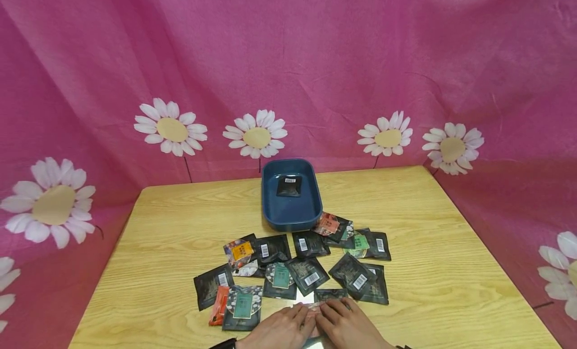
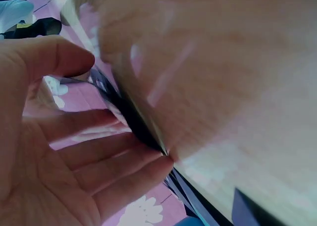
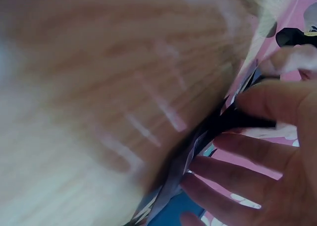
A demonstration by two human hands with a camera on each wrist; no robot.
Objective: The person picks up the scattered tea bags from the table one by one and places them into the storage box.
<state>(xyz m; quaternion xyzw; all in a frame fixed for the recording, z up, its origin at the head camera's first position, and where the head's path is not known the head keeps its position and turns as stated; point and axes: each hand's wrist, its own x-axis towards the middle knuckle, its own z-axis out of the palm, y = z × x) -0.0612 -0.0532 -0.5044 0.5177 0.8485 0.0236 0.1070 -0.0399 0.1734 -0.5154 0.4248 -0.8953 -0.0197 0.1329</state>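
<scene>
At the table's front edge both hands work on one sachet [image 1: 312,319] with a pinkish front and a dark back. My left hand [image 1: 281,329] holds its left side, the dark edge [image 2: 131,117] passing between thumb and fingers. On the opposite side my right hand [image 1: 349,326] grips it, with a dark flap [image 3: 237,119] between thumb and fingers. Most of the sachet is hidden under the hands. Just beyond the fingers lies a black sachet [image 1: 331,295], and a green-labelled sachet [image 1: 242,309] is left of the left hand.
A dark blue tray [image 1: 292,225] stands at the back with a black sachet [image 1: 289,186] inside. Several sachets lie scattered and overlapping before it, including an orange-labelled one [image 1: 241,252] and a red one [image 1: 219,306]. A pink flowered cloth [image 1: 315,78] hangs behind the wooden table [image 1: 428,269].
</scene>
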